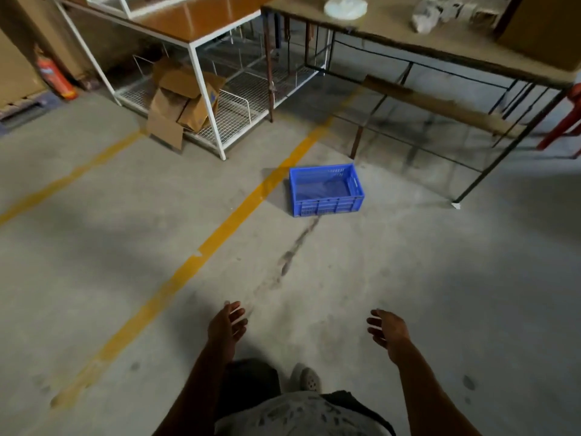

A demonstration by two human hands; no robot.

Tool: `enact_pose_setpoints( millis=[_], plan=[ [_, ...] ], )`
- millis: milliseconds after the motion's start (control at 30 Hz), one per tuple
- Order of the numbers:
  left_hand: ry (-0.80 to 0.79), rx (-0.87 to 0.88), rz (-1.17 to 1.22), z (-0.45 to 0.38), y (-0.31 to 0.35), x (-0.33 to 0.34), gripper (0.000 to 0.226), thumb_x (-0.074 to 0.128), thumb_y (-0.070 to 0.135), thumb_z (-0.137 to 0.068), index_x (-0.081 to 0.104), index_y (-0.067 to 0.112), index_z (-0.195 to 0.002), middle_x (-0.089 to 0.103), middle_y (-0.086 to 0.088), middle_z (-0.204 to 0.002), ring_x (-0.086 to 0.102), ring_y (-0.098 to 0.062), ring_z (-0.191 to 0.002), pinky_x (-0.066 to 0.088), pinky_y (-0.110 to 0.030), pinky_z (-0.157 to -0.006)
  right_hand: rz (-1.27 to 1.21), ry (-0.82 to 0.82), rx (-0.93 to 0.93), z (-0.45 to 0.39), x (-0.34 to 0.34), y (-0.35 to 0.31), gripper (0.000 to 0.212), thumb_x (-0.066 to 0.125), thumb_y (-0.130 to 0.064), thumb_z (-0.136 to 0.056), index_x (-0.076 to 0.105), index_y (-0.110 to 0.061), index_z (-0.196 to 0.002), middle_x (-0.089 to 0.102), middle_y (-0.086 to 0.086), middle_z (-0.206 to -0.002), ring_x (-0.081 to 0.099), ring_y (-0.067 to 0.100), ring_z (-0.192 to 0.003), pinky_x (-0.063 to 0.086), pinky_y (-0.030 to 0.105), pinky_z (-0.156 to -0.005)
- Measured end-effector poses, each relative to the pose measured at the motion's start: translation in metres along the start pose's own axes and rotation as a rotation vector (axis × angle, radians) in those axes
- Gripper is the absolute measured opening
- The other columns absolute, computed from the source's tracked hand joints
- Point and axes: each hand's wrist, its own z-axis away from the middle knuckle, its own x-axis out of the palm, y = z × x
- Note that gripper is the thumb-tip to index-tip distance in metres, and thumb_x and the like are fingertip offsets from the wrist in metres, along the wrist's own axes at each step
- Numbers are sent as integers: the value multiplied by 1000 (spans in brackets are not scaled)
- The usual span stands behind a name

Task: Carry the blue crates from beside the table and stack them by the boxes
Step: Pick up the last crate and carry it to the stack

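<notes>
Blue plastic marks the only crate in view: one open-topped, empty-looking box sitting upright on the concrete floor, at about twelve o'clock from the person and well apart from both hands. It lies just beside the leg of the long dusty surface at one to two o'clock, and near the yellow floor line that runs past it at eleven o'clock.

Both hands hang empty. The left hand and the right hand reach forward with palms turned toward each other; the fingers are relaxed, slightly spread and lightly curved, touching nothing.

As a judgement, this crate has not yet been picked up, so at least one carry remains: walk up, bend, take it by its two short sides and lift. No stack of crates shows, so how many are already moved cannot be told. Torn cardboard boxes slump on the wire shelf at ten o'clock; whether those are the boxes meant is unclear.
</notes>
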Motion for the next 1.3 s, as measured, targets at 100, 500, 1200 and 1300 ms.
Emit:
enact_pose_setpoints(
  millis=[100, 500, 1200, 1300],
  plan=[
    [-33, -47, -3, -38, 34, 43, 38, 44, 41, -102, 62, 12, -119, 63, -11, -119, 60, -29, -98, 43, -38, -91, -26, -7, 20, -35, 18, -45, 28, 51, -28, -99, 68, -7, -109, 69, 11, -90, 61, 24, -71, 40, 27, -62],
    [-102, -77, -55, -240, 248, 192, 37, 43, 44, -101, 60, 17, -120, 61, -7, -124, 61, -22, -90, 45, -32, -80, -39, 55, 106, -174, 94, -230, 27, 53, -24, -98, 69, -7, -111, 72, 13, -102, 65, 28, -79, 45, 32, -70],
    [88, -168, -250, -466, 384, 470, 41, 47, 44, -101, 63, 11, -118, 64, -13, -116, 63, -29, -95, 47, -35, -86, 85, -102, 132, -499, 104, -606, 26, 56, -28, -96, 69, -9, -107, 71, 11, -92, 64, 26, -68, 49, 29, -62],
    [80, -172, -367, -514, 385, 512, 33, 49, 37, -101, 65, 11, -112, 68, -12, -106, 64, -28, -86, 46, -31, -75, 139, -114, 152, -560, 122, -633, 24, 55, -28, -97, 68, -10, -104, 71, 13, -93, 64, 27, -67, 48, 28, -59]
  ],
)
